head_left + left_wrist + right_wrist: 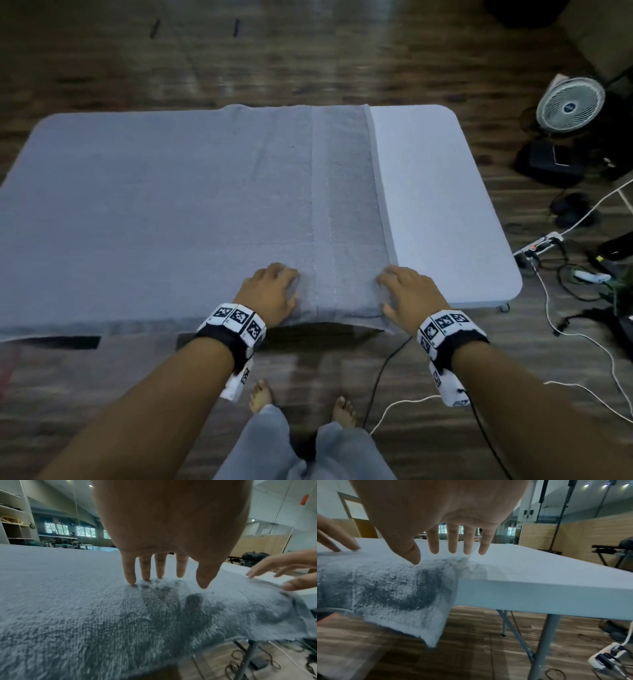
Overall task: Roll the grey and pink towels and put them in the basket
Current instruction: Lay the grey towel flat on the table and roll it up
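Hands first: my left hand (272, 291) lies with straight, spread fingers (129, 573) whose tips touch the grey towel (171, 205), gripping nothing. My right hand (409, 294) hovers likewise spread at the towel's right edge, thumb near the pile; I cannot tell whether it touches. The towel, a nubby grey terry with a woven band, lies flat over most of the white table (445, 192), its near edge drooping over the front.
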Tool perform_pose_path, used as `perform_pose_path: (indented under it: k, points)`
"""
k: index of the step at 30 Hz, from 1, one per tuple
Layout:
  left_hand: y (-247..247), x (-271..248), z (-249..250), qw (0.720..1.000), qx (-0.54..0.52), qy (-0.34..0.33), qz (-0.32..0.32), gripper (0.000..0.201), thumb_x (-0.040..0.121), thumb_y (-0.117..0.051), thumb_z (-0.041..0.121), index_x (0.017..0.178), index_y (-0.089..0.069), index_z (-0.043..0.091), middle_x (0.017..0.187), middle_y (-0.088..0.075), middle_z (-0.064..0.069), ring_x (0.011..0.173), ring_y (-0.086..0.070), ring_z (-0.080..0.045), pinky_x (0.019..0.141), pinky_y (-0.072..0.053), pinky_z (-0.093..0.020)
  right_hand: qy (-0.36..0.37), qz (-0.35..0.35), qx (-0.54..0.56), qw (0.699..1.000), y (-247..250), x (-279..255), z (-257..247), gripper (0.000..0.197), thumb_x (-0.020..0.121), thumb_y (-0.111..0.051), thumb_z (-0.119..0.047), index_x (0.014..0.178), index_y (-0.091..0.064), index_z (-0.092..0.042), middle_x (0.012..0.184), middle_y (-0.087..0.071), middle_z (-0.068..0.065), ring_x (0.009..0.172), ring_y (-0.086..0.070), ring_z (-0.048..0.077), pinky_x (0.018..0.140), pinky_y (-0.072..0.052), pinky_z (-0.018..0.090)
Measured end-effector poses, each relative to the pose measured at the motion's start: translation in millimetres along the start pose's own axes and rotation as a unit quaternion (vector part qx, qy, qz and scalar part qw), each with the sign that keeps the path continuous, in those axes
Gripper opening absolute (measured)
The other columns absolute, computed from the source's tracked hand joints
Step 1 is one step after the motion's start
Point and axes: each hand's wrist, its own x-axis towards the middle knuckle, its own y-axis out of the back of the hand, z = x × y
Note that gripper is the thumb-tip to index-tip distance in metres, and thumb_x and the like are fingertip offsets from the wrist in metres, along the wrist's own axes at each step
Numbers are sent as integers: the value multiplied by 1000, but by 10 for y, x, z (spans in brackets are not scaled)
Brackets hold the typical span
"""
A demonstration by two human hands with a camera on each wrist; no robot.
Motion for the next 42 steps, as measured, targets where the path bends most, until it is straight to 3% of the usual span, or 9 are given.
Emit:
perform_pose_path:
  k: [2,5,11,15,18,23,33,37,42]
  points:
    - [-36,-11,119,999,22,18,-38,62,89,-54,48,145,-31,33,156,-23,-8,137,-31,-34,107,-36,-47,7,-7,-14,1000,-44,64,-25,55,90,-50,-44,141,-35,-32,152,-30,-4,138,-29,19,110,-28,40]
    - [0,-9,341,998,17,37,-58,65,90,-52,49,147,-26,31,157,-21,-10,139,-27,-35,109,-35,-51,-41,20,-12,999,-68,16,75,50,91,-47,-43,138,-36,-34,151,-33,-6,134,-35,20,108,-29,43]
    - [237,184,791,994,35,-11,-107,47,90,-48,45,135,-46,31,136,-49,-6,118,-53,-33,99,-43,-48,-135,17,-20,991,36,-164,273,44,92,-45,-37,134,-41,-27,145,-40,-4,125,-44,25,105,-32,44]
    - [341,146,655,991,-52,-23,-124,46,95,-50,36,140,-44,27,135,-56,-7,119,-53,-31,100,-44,-45,-160,-14,-32,986,170,-111,42,40,91,-43,-35,128,-47,-20,134,-48,4,121,-45,27,104,-34,42]
    - [412,-22,167,993,-83,-9,-87,47,96,-50,34,142,-43,25,138,-54,-8,123,-52,-30,101,-43,-40,-148,-3,-22,989,241,7,-313,35,88,-45,-34,119,-52,-18,125,-52,7,114,-49,29,98,-40,40]
    - [497,-403,-1176,987,-116,93,-55,43,95,-53,35,137,-47,26,137,-56,-8,121,-55,-28,100,-43,-37,-78,10,24,997,260,383,-1226,32,89,-48,-33,117,-53,-19,127,-51,6,112,-50,29,94,-40,40]
    - [577,-1311,-3733,942,-109,315,24,59,90,-56,30,146,-37,25,151,-32,-11,128,-45,-40,106,-38,-51,67,-49,29,996,70,1199,-3325,40,93,-48,-35,131,-48,-22,140,-43,1,121,-47,27,99,-42,43]
    - [514,-1617,-4297,920,-110,375,14,60,91,-54,33,147,-32,27,153,-27,-11,129,-41,-42,105,-38,-53,96,-75,15,992,26,1324,-3832,44,93,-46,-36,135,-45,-24,144,-39,1,123,-45,28,98,-42,44]
    - [255,-1948,-4496,925,-131,356,13,49,91,-50,27,139,-41,24,147,-39,-13,118,-52,-42,98,-46,-50,101,-100,-8,990,-55,1315,-4021,37,94,-45,-37,127,-50,-22,137,-42,1,118,-46,27,96,-44,43]
